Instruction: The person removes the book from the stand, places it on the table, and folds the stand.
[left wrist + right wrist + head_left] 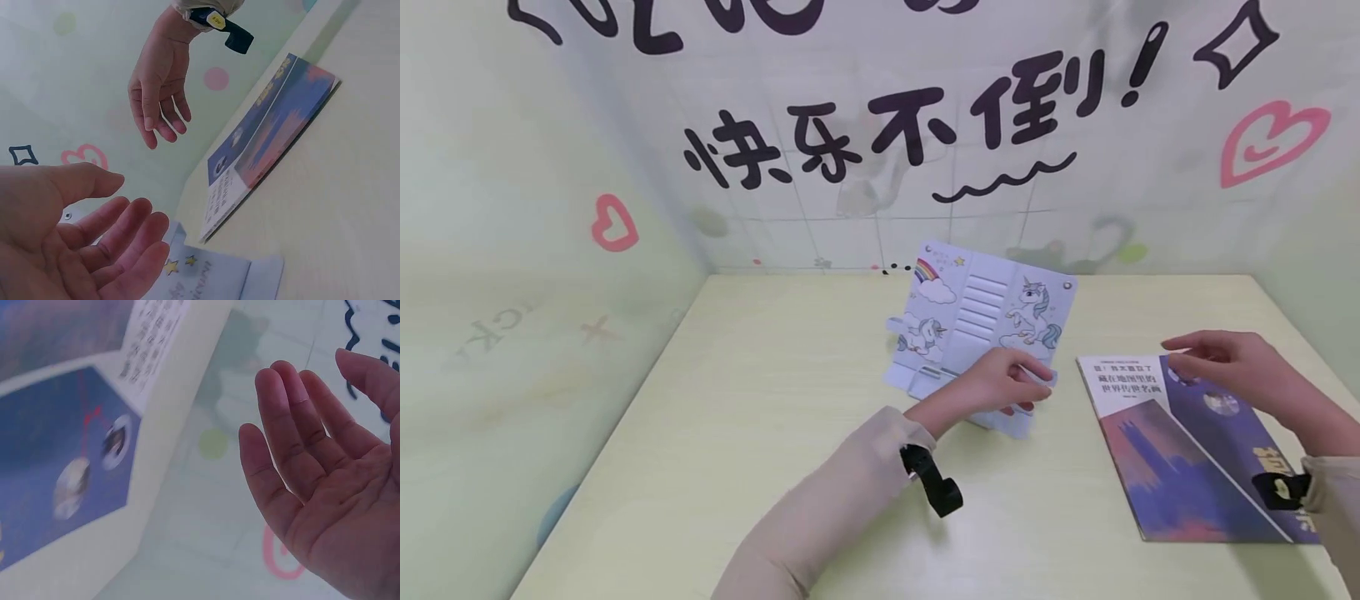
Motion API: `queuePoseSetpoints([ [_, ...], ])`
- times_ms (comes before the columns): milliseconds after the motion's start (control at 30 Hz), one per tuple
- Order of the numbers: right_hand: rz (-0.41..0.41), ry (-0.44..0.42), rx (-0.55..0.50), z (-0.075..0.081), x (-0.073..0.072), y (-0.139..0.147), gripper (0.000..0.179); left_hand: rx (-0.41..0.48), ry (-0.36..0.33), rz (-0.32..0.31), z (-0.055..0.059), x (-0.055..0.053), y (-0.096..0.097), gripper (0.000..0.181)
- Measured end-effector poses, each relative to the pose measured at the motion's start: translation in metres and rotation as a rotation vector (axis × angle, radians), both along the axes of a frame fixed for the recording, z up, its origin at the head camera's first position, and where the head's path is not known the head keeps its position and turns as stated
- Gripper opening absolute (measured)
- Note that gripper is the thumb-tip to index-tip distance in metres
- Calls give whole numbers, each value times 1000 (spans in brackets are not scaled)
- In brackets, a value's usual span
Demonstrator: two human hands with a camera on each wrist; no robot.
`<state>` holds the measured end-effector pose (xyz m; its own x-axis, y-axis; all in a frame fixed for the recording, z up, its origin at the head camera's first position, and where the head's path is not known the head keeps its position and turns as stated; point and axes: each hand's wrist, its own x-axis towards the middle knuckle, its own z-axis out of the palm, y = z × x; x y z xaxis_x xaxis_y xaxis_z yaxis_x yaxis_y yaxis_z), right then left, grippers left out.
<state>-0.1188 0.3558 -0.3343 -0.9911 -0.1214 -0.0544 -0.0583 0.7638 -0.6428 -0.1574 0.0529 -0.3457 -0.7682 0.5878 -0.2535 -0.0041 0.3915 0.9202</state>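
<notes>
A pale book stand (977, 312) with unicorns, a rainbow and a slotted middle strip stands upright toward the back of the table. My left hand (996, 383) hovers in front of its lower right part, fingers loosely bent and holding nothing; the left wrist view shows the bare palm (81, 244) beside the stand's printed panel (206, 278). To the right lies a blue and purple book (1180, 467) with a white corner. Over its upper right edge hangs my right hand (1240, 367), its relaxed fingers empty. In the right wrist view that palm (331, 469) is apart from the book (62, 469).
The pale wooden table (715, 433) is bounded by a printed backdrop (820, 225) behind and at both sides. Black camera straps (932, 479) sit on both wrists.
</notes>
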Motion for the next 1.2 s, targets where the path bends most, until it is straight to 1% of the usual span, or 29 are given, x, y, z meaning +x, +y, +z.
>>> queuePoseSetpoints([
  [67, 25, 20, -14, 6, -2, -13, 41, -4, 6, 26, 4, -4, -8, 20],
  [167, 61, 37, -15, 9, -6, -28, 39, -3, 20, 56, 9, -12, -21, 22],
  [267, 90, 39, -30, 9, -11, -41, 37, -3, 21, 80, 14, -19, -35, 25],
  [400, 119, 23, -73, 6, -17, -55, 38, -37, 39, 121, 19, -30, -58, 27],
  [500, 123, 3, -101, 4, -22, -64, 40, -70, 59, 153, 19, -39, -77, 28],
  [633, 103, -20, -130, 1, -25, -72, 42, -99, 89, 195, 19, -53, -104, 30],
  [767, 84, -41, -157, -2, -27, -80, 45, -93, 105, 261, 20, -67, -125, 30],
  [867, 67, -48, -172, -5, -29, -85, 48, -85, 111, 315, 20, -78, -135, 31],
  [967, 46, -50, -177, -7, -31, -88, 50, -92, 116, 363, 17, -89, -140, 33],
  [1100, 31, -59, -187, -10, -34, -92, 50, -90, 105, 408, 10, -102, -143, 35],
  [1200, 26, -66, -199, -12, -36, -96, 50, -86, 107, 425, 4, -110, -141, 36],
])
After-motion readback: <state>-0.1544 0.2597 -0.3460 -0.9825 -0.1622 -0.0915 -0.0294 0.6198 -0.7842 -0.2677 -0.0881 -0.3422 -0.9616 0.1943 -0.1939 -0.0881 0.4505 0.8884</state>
